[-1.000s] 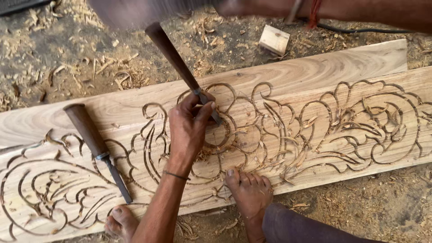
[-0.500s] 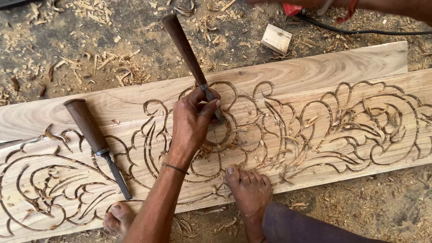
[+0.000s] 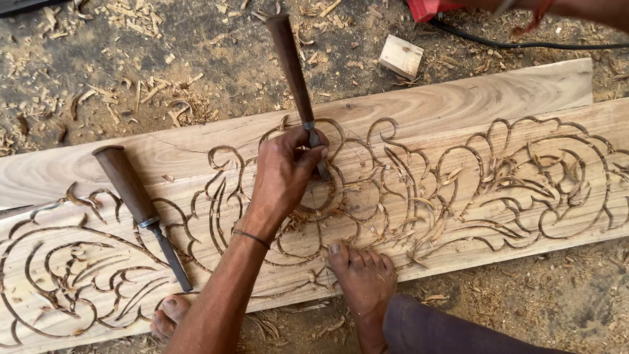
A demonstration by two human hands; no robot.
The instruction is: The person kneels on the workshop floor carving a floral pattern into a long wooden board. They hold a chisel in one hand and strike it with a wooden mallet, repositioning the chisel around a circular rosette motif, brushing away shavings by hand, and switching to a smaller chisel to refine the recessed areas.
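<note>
Mallet arm higher; spare chisel [image 3: 141, 213] beside left hand [image 3: 282, 174].

A second chisel [image 3: 141, 213] with a dark wooden handle lies flat on the plank, well left of the fingers, its steel blade pointing toward the near edge. A small pale wood block [image 3: 400, 56] sits on the dirt ground [image 3: 216, 52] up and to the right of the fingers, beyond the plank. A black cable [image 3: 524, 44] runs across the ground farther right — it passes near a red object [image 3: 426, 8] at the top edge, only partly in view. Curled wood shavings [image 3: 131, 92] scatter over the ground up and left of the fingers. Two bare feet rest at the plank's near edge — the right foot [image 3: 363, 275] just below the fingers, the left foot [image 3: 171, 313] lower left.
</note>
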